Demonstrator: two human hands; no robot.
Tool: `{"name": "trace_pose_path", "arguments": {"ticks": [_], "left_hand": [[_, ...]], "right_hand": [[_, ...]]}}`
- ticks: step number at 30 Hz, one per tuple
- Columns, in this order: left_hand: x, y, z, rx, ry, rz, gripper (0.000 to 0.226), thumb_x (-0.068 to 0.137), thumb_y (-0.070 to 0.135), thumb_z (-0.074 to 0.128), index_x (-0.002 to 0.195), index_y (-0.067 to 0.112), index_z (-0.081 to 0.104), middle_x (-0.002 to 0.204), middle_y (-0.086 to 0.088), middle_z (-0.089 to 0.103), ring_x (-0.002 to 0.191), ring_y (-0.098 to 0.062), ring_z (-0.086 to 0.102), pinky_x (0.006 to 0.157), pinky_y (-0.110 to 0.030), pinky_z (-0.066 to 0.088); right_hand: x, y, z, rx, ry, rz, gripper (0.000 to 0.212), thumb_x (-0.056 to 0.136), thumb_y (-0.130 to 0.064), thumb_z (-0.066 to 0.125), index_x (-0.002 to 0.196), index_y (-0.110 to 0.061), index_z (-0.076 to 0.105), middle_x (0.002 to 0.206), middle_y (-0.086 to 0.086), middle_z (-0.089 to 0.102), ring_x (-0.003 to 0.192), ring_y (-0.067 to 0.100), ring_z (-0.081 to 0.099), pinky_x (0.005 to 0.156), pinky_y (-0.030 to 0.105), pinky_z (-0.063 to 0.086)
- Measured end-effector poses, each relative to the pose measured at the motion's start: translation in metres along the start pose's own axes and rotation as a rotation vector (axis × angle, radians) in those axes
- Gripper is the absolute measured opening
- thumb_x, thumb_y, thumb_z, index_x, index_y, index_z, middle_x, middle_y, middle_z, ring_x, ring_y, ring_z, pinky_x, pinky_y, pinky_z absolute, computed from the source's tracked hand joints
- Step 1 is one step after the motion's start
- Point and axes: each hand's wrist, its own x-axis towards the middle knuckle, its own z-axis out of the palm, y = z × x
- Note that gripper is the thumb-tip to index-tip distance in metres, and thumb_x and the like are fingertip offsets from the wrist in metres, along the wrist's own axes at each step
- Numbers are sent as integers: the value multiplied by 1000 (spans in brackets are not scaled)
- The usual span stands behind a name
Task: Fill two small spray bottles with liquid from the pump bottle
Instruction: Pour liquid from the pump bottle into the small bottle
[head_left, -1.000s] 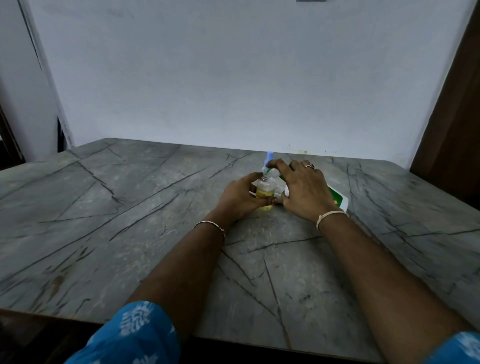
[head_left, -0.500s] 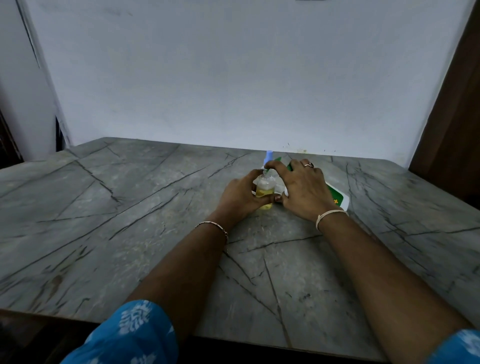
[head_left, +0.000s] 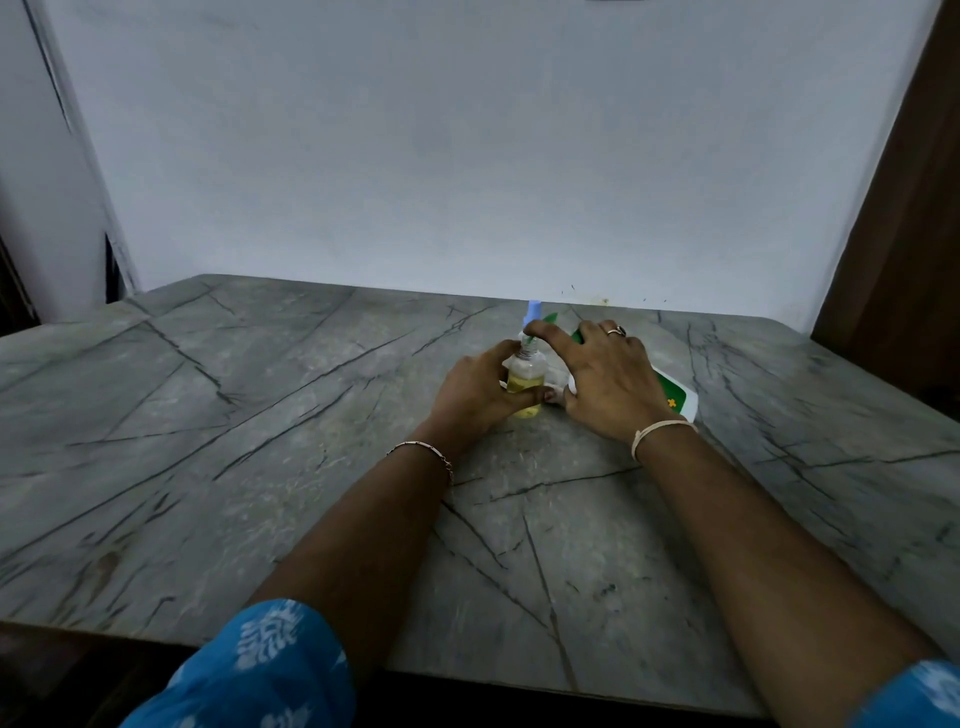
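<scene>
A small clear spray bottle (head_left: 525, 382), partly full of yellow liquid, stands upright on the table with its neck uncapped. My left hand (head_left: 478, 389) is wrapped round it from the left. The white pump bottle with a green label (head_left: 675, 397) lies tilted behind and to the right, mostly hidden under my right hand (head_left: 605, 384), which grips it. My right index finger stretches across to the small bottle's neck. A light-blue cap (head_left: 533, 310) sticks up just behind; what it belongs to is hidden.
The grey veined stone table (head_left: 260, 441) stretches wide to the left and towards me. A white wall (head_left: 467, 156) rises right behind the far edge. A dark wooden panel (head_left: 904, 234) stands at the right.
My right index finger has reached slightly further left over the small bottle's neck. Both hands otherwise stay where they were.
</scene>
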Motion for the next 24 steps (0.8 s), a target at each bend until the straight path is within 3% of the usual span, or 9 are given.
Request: {"name": "trace_pose_path", "arguments": {"ticks": [4, 7, 18, 24], "left_hand": [[0, -1, 0, -21, 7, 3, 69, 66, 60, 74, 125, 28, 54, 100, 5, 72, 80, -4, 63, 61, -5, 35], [1, -2, 0, -18, 4, 5, 70, 67, 60, 73, 126, 27, 54, 101, 4, 72, 83, -7, 65, 62, -8, 36], [1, -2, 1, -13, 4, 1, 74, 65, 62, 74, 127, 28, 53, 102, 5, 71, 71, 2, 54, 57, -1, 30], [2, -3, 1, -17, -16, -13, 74, 65, 61, 75, 128, 29, 53, 100, 2, 72, 74, -2, 59, 60, -9, 36]], "right_hand": [[3, -3, 0, -2, 10, 18, 75, 81, -31, 66, 143, -37, 25, 115, 12, 54, 114, 33, 48, 92, 46, 42], [4, -6, 1, -10, 20, 24, 75, 78, -27, 67, 142, -35, 28, 114, 12, 55, 112, 33, 49, 91, 46, 43], [0, 0, 3, -21, 15, 9, 80, 84, -39, 66, 148, -43, 18, 119, 11, 54, 116, 31, 48, 94, 45, 41], [2, -5, 0, -5, 10, 37, 75, 81, -33, 67, 144, -38, 25, 121, 11, 54, 118, 31, 47, 96, 46, 41]]}}
